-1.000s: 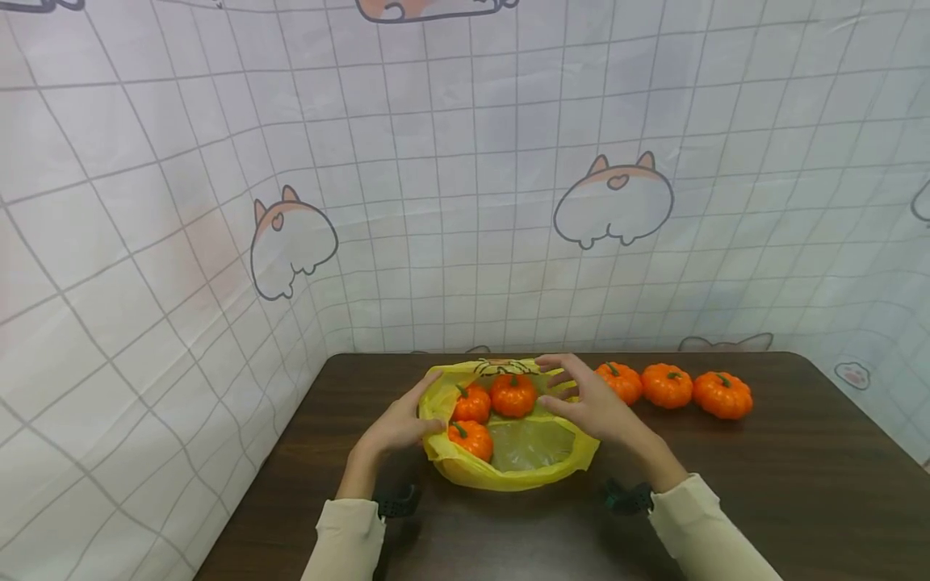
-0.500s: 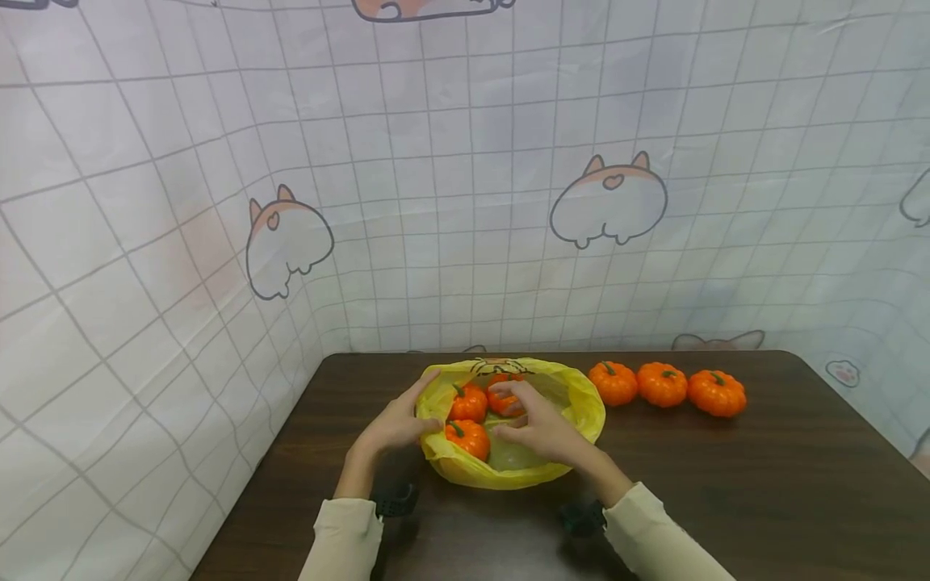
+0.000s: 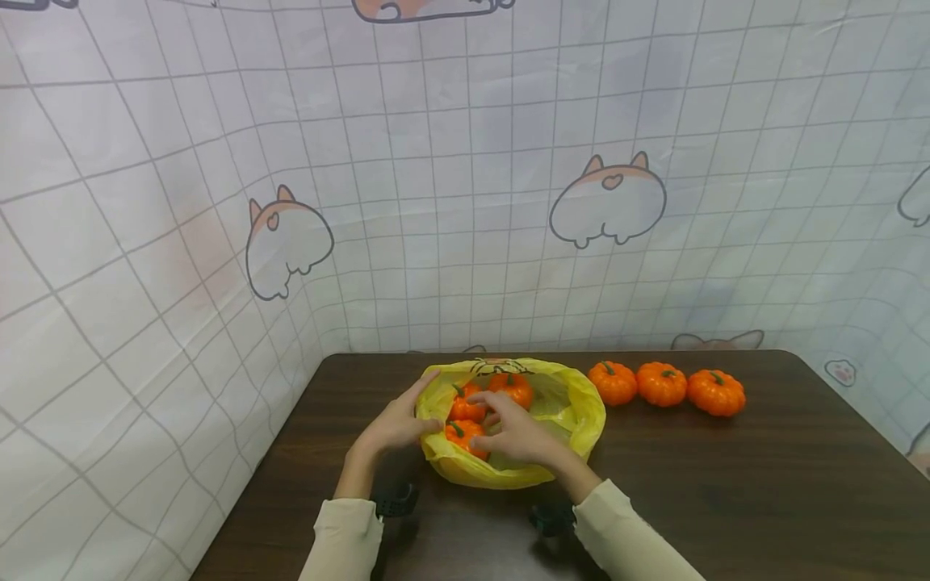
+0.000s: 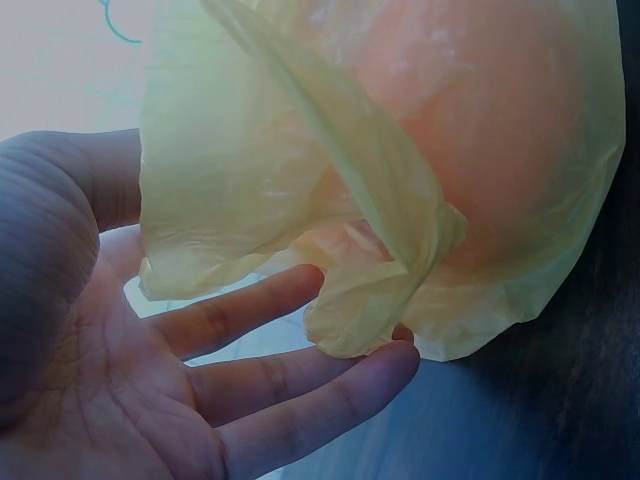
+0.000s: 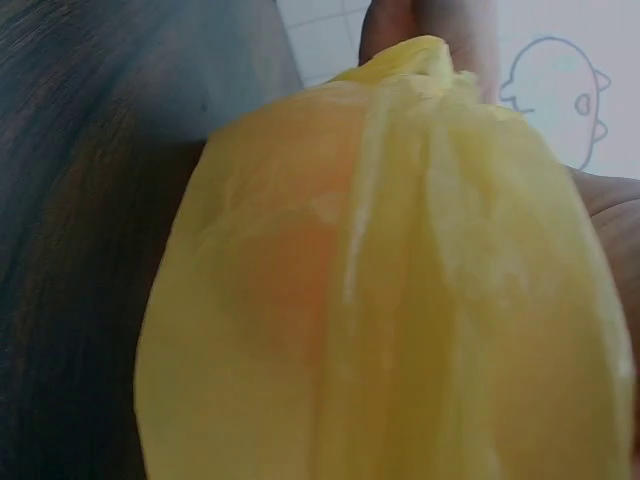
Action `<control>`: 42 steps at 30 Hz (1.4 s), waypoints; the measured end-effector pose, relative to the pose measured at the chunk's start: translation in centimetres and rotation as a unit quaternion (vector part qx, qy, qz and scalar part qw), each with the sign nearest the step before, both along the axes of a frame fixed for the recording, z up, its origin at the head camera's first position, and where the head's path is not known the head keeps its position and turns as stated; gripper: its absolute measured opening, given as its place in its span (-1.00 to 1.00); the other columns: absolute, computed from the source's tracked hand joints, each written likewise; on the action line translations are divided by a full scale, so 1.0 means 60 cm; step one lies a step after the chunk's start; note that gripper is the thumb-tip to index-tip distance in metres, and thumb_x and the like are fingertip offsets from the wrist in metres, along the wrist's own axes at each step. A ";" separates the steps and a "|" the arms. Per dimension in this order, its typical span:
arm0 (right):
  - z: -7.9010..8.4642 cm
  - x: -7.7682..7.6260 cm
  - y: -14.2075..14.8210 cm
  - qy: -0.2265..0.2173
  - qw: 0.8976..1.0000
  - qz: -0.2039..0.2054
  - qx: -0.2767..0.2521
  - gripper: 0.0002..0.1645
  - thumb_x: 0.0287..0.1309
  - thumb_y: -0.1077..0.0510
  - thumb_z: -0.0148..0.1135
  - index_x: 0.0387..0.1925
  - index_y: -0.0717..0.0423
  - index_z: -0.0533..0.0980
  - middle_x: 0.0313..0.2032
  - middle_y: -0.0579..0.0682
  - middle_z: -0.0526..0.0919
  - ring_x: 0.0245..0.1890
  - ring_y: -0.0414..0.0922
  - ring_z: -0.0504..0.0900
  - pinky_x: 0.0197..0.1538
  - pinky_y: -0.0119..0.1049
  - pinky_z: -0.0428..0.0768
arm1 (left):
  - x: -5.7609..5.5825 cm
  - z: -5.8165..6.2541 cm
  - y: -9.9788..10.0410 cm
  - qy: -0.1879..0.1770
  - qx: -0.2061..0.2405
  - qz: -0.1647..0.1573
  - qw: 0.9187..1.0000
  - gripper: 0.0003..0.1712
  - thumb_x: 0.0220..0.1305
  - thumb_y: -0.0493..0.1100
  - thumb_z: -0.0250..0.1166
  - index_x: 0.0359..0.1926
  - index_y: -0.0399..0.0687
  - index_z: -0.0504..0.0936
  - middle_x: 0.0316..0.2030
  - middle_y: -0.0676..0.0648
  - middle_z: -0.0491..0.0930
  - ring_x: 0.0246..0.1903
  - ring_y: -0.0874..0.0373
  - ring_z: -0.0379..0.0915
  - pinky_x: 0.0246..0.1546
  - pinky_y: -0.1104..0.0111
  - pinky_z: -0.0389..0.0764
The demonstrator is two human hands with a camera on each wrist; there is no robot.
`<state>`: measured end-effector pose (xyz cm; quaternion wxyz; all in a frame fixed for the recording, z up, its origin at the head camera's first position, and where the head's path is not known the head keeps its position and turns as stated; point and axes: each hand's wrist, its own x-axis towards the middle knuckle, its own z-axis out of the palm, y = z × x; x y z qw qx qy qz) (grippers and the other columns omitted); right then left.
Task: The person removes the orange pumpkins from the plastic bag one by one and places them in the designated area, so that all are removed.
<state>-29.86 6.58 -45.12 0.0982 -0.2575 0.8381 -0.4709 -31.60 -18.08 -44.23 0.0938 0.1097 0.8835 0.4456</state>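
Observation:
A yellow plastic bag (image 3: 501, 478) stands on the table with its mouth wide and three small orange pumpkins inside. My left hand (image 3: 395, 420) is at the bag's left rim, fingers spread, thumb over the edge. In the left wrist view the left hand's straight fingers (image 4: 300, 400) touch the outer plastic, while its thumb passes behind it. My right hand (image 3: 519, 432) reaches over the front rim into the mouth, fingers loosely bent. Its thumb tip overlaps the front pumpkin (image 3: 458, 432). Another pumpkin (image 3: 465, 406) lies behind that one, and the third pumpkin (image 3: 514, 390) is farther back.
Three more orange pumpkins stand in a row right of the bag: a near one (image 3: 613, 384), a middle one (image 3: 661, 385) and an outer one (image 3: 717, 394). The dark wooden table (image 3: 726, 484) backs onto a white grid-patterned curtain (image 3: 450, 202).
My right hand has moved left from the bag's right rim, across the mouth, to the front-left pumpkin. The left hand keeps its place at the left rim.

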 end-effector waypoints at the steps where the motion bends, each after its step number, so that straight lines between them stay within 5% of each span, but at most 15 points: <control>1: -0.001 0.000 -0.001 -0.004 1.000 -0.001 0.003 -0.23 0.23 0.10 0.40 0.43 0.11 0.34 0.32 0.27 0.38 0.18 0.20 0.55 0.11 0.09 0.65 | 0.000 0.000 0.000 0.000 -0.001 0.001 1.000 0.01 0.26 -0.20 0.39 0.61 0.37 0.10 0.41 -0.28 0.35 -0.21 0.06 0.56 -0.27 0.28 0.62; 8: -0.021 -0.006 0.003 -0.014 1.000 -0.009 0.026 -0.28 0.24 0.04 0.42 0.38 0.01 0.39 0.31 0.19 0.43 0.20 0.18 0.58 0.09 0.08 0.66 | -0.001 0.001 0.001 0.003 -0.003 -0.002 1.000 0.01 0.25 -0.21 0.40 0.61 0.36 0.11 0.36 -0.30 0.39 -0.28 0.05 0.57 -0.35 0.27 0.64; 17: -0.037 -0.013 0.007 0.007 0.999 0.028 0.041 -0.29 0.25 0.07 0.41 0.39 0.05 0.41 0.27 0.19 0.54 0.21 0.17 0.57 0.19 0.16 0.59 | -0.003 -0.001 0.002 0.010 -0.013 -0.004 1.000 0.01 0.25 -0.20 0.40 0.60 0.36 0.12 0.36 -0.29 0.40 -0.23 0.03 0.57 -0.32 0.29 0.63; 34: -0.042 -0.016 0.010 0.005 0.999 0.023 0.038 -0.24 0.16 0.00 0.49 0.36 0.01 0.43 0.29 0.14 0.54 0.21 0.15 0.55 0.19 0.16 0.59 | -0.002 -0.006 0.004 0.020 -0.034 -0.003 0.999 -0.01 0.28 -0.16 0.40 0.61 0.35 0.09 0.50 -0.27 0.27 0.20 -0.12 0.45 0.18 -0.05 0.56; 42: -0.037 -0.020 0.021 -0.003 0.999 0.021 0.030 -0.23 0.12 0.00 0.52 0.35 -0.06 0.43 0.28 0.11 0.53 0.20 0.11 0.54 0.15 0.11 0.61 | -0.004 -0.007 0.004 0.020 -0.038 -0.005 0.999 0.00 0.28 -0.16 0.40 0.62 0.33 0.09 0.51 -0.27 0.25 0.27 -0.15 0.40 0.23 -0.09 0.52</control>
